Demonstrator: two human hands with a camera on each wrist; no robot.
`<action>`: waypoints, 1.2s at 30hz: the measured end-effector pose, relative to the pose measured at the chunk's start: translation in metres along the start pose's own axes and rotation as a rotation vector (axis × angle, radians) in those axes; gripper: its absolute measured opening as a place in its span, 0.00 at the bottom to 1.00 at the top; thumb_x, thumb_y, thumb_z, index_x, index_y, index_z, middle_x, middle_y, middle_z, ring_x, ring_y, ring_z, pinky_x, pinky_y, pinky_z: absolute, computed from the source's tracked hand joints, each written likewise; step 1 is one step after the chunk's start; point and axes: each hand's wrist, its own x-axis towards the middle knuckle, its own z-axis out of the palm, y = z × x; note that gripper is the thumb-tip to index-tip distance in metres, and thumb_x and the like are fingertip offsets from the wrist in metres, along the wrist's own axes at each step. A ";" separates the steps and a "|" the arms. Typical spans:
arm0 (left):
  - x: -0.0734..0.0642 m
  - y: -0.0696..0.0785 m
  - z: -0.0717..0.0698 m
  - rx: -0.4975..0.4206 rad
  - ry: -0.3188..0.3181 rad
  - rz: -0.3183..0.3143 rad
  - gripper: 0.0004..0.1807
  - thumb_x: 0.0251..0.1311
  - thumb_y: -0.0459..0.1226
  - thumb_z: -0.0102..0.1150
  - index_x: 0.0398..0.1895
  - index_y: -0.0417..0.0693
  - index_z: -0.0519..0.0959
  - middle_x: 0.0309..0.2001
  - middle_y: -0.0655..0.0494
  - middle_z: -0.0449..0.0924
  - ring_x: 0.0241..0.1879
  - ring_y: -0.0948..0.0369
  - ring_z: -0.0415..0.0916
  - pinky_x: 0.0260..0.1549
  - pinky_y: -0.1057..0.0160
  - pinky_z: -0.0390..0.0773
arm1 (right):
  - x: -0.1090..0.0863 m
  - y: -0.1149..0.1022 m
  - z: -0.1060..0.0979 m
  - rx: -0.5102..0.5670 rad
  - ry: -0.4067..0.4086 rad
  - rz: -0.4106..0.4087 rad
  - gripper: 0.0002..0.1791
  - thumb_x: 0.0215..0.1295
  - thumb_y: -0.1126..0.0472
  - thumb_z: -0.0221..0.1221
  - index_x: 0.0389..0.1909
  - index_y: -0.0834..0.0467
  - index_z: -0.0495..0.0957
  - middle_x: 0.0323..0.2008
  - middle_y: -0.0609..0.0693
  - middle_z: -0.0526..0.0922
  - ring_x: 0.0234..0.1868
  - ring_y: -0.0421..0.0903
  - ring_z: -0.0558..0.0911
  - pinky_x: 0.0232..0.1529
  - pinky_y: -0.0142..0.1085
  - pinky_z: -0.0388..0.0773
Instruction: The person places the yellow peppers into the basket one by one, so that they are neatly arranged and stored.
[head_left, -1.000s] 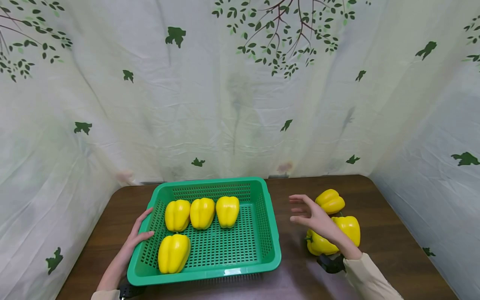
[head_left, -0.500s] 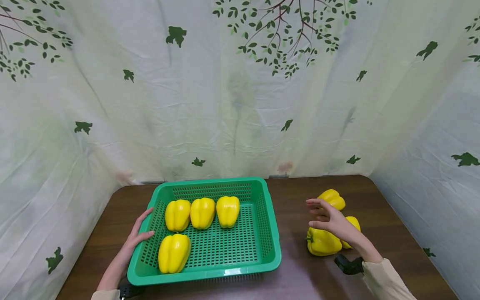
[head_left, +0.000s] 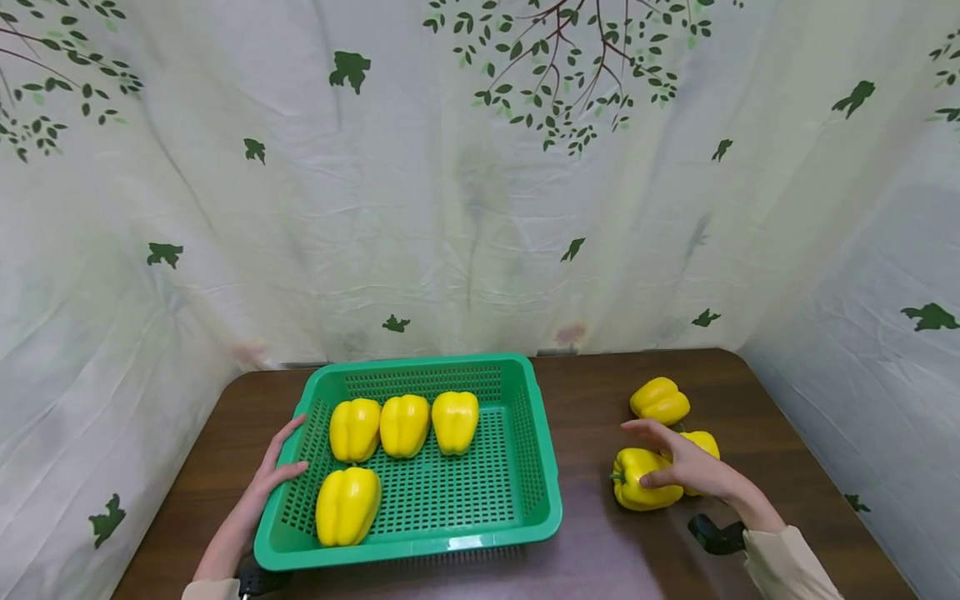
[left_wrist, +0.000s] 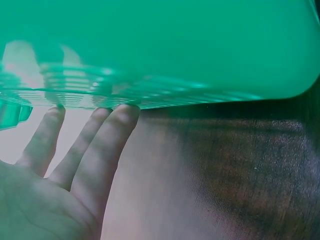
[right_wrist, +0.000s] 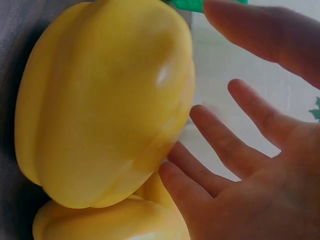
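Note:
A green plastic basket (head_left: 408, 550) holds several yellow bell peppers, one of them a pepper (head_left: 348, 507) at the near left. My left hand (head_left: 262, 483) rests on the basket's left side; in the left wrist view, straight fingers (left_wrist: 100, 150) touch its outer wall. To the right, my right hand (head_left: 693, 467) reaches over a yellow bell pepper (head_left: 637, 492) lying on its side, its green stem pointing left. The right wrist view shows the fingers spread beside this pepper (right_wrist: 107, 100), not wrapped round it. A second pepper (head_left: 703, 446) is partly hidden behind that hand.
Another yellow bell pepper (head_left: 660, 402) lies farther back on the brown wooden table (head_left: 585, 550). Behind and on both sides hangs a pale cloth (head_left: 480, 250) with a leaf print. A dark wrist device (head_left: 716, 533) sits below the right wrist.
My right hand has moved right, then down to the nearest loose pepper, its thumb now in front of it. The left hand and basket have stayed in place.

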 end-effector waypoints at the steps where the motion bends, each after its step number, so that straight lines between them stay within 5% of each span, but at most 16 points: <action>1: 0.000 -0.002 -0.001 -0.002 -0.005 0.028 0.33 0.71 0.33 0.40 0.75 0.63 0.46 0.67 0.54 0.45 0.52 0.73 0.68 0.44 0.67 0.75 | 0.000 0.001 0.000 -0.010 -0.013 0.003 0.40 0.57 0.67 0.63 0.67 0.71 0.55 0.66 0.73 0.55 0.65 0.73 0.54 0.58 0.65 0.58; 5: 0.001 -0.004 -0.002 -0.023 -0.023 0.070 0.33 0.70 0.31 0.39 0.75 0.63 0.48 0.66 0.58 0.48 0.53 0.72 0.68 0.44 0.67 0.75 | 0.000 0.005 0.002 -0.070 -0.031 0.023 0.41 0.56 0.66 0.64 0.67 0.70 0.56 0.66 0.71 0.58 0.64 0.70 0.58 0.58 0.56 0.63; 9: -0.001 0.001 -0.002 0.002 0.002 -0.068 0.33 0.72 0.37 0.39 0.75 0.67 0.44 0.71 0.43 0.36 0.55 0.62 0.64 0.45 0.61 0.75 | 0.002 0.007 0.004 -0.118 -0.019 0.032 0.40 0.56 0.64 0.65 0.66 0.69 0.58 0.65 0.69 0.61 0.62 0.66 0.63 0.56 0.42 0.68; 12: -0.002 0.005 -0.001 0.028 0.020 -0.148 0.33 0.72 0.40 0.39 0.75 0.70 0.41 0.72 0.41 0.31 0.56 0.57 0.61 0.45 0.58 0.75 | 0.004 0.008 0.005 -0.138 0.004 0.032 0.37 0.58 0.62 0.65 0.65 0.69 0.60 0.63 0.69 0.64 0.60 0.64 0.66 0.55 0.40 0.70; 21: 0.000 -0.001 0.001 -0.016 0.016 0.033 0.33 0.70 0.30 0.38 0.74 0.63 0.48 0.62 0.63 0.48 0.51 0.73 0.68 0.43 0.67 0.75 | 0.017 0.006 0.014 -0.115 0.156 0.083 0.34 0.60 0.57 0.65 0.63 0.66 0.65 0.62 0.65 0.67 0.60 0.61 0.68 0.58 0.53 0.67; 27: 0.000 -0.002 0.001 -0.023 0.002 0.068 0.33 0.70 0.29 0.38 0.75 0.60 0.47 0.62 0.65 0.49 0.52 0.73 0.68 0.44 0.67 0.75 | 0.028 0.003 0.024 -0.102 0.241 0.081 0.29 0.62 0.56 0.63 0.61 0.64 0.68 0.59 0.61 0.71 0.61 0.62 0.67 0.61 0.61 0.59; 36: 0.000 -0.001 0.001 -0.035 0.006 0.048 0.32 0.70 0.30 0.38 0.74 0.62 0.48 0.61 0.65 0.50 0.52 0.72 0.69 0.43 0.66 0.76 | 0.042 0.003 0.033 -0.155 0.351 0.173 0.28 0.63 0.49 0.61 0.58 0.62 0.70 0.53 0.57 0.76 0.53 0.55 0.74 0.56 0.55 0.69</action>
